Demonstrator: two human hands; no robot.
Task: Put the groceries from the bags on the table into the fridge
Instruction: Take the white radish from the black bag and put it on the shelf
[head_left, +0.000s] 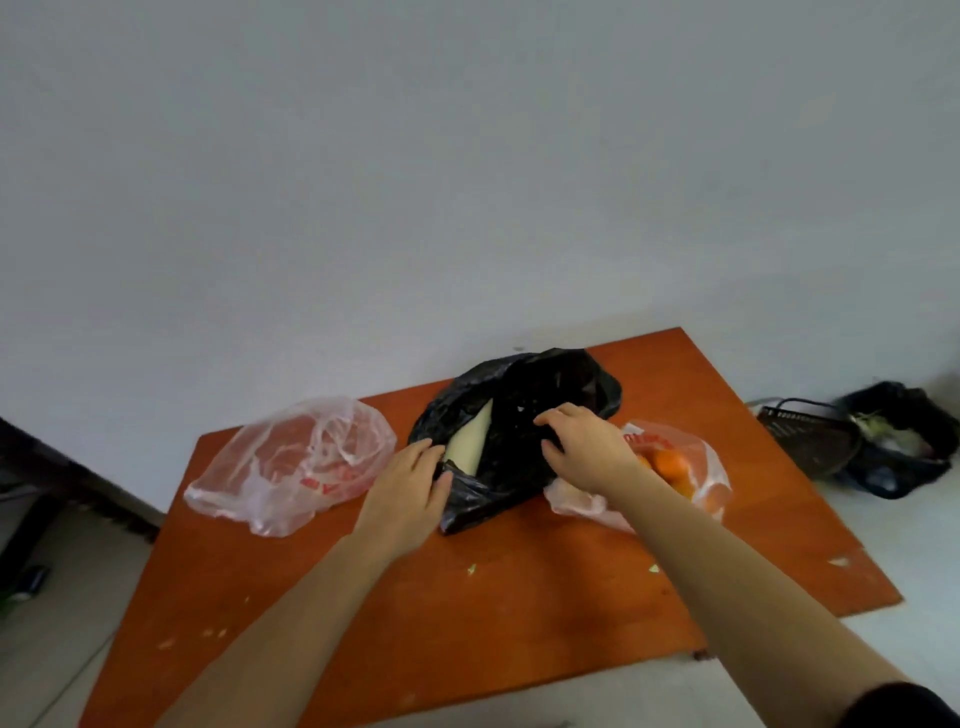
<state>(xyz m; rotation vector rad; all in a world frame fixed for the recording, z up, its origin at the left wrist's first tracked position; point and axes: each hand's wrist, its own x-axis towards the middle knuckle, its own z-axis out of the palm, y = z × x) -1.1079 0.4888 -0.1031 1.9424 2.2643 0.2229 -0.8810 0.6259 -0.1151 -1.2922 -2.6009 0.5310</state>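
Note:
A black plastic bag (524, 400) lies in the middle of the orange table (467, 613), its mouth pulled apart. Inside it shows a pale, long vegetable (470, 439). My left hand (410, 499) grips the bag's near left edge. My right hand (587, 447) pinches the bag's right edge. A clear bag with red print (291, 462) lies crumpled to the left. Behind my right wrist, another clear bag (696, 467) holds oranges (670, 462). The fridge is not in view.
A white wall stands right behind the table. On the floor at the right are a dark woven basket (810, 436) and a black bin bag (898, 441) with scraps. Dark furniture (52, 478) sits at the far left. Small crumbs dot the tabletop.

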